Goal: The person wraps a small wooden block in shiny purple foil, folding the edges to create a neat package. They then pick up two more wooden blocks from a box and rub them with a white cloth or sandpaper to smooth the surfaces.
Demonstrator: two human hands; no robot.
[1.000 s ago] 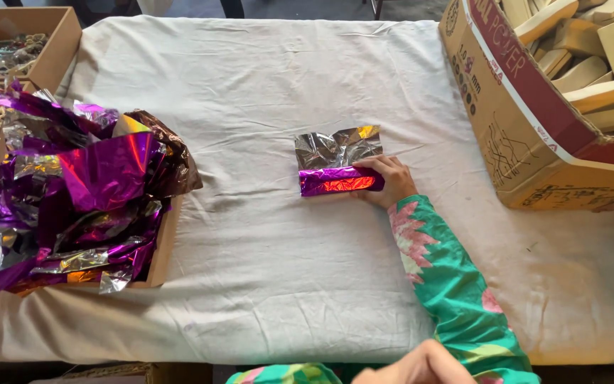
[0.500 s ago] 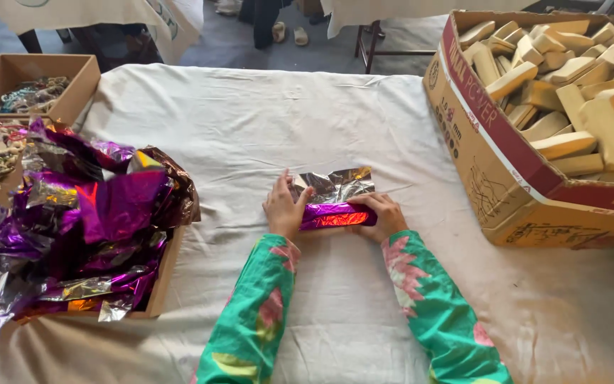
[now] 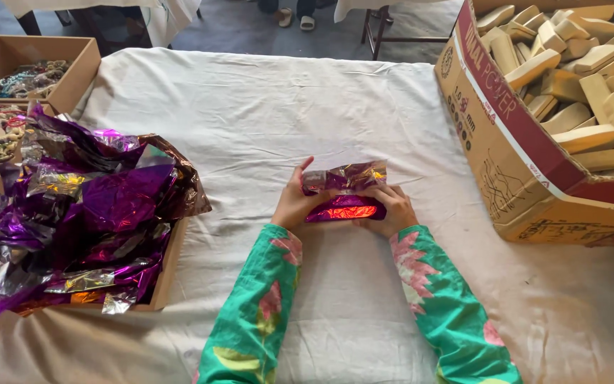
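fingers grip foil parcel (lying left-right).

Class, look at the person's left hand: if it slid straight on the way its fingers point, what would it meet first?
The left hand points rightward, so it would first press into the shiny purple foil-wrapped block it already grips, probably then the right hand.

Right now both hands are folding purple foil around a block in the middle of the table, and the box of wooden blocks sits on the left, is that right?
Not quite. In the head view the box of wooden blocks sits on the right; the left box holds foil sheets. The rest stands: left hand and right hand fold purple foil mid-table.
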